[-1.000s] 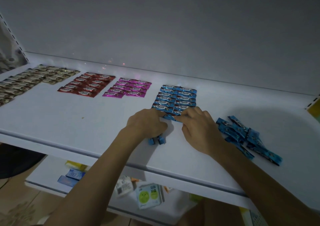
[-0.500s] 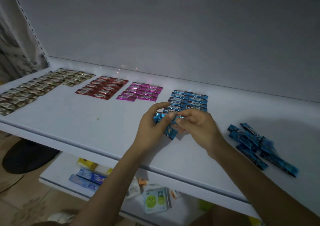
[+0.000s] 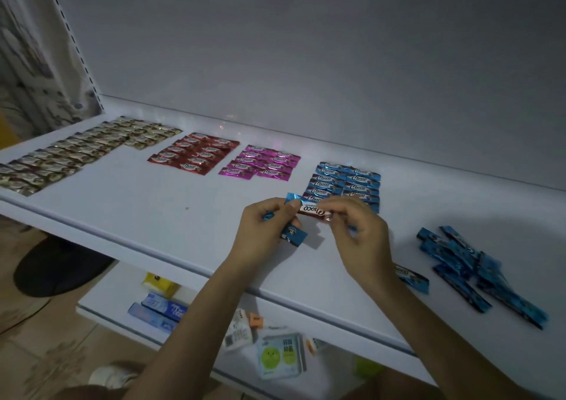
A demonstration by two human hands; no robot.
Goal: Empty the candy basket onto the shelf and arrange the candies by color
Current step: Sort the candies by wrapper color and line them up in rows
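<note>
Head view of the shelf [image 3: 153, 216] during colour sorting. The left hand [image 3: 266, 231] and right hand [image 3: 361, 237], which a second earlier pressed flat on the shelf at the near edge of the blue block [image 3: 347, 183], have since lifted clear of it. They now hold one candy [image 3: 312, 210] stretched between them, each hand pinching one end. The left hand's fingers [image 3: 277, 216] also curl round a few spare blue candies [image 3: 294, 234], and the right fingers grasp nothing else that can be seen. The held candy hangs just in front of the blue block, above the shelf and not touching it. The gold block [image 3: 76, 154], red block [image 3: 196, 154] and pink block [image 3: 263, 165] lie in tidy rows to the left. A loose blue heap [image 3: 477, 274] waits unsorted well to the right, with one stray blue candy [image 3: 410, 277] beside the right wrist. The lift suggests a piece is being straightened before it joins the next blue row. Sorting appears far along, with only blue left to place. The basket is not in view.
</note>
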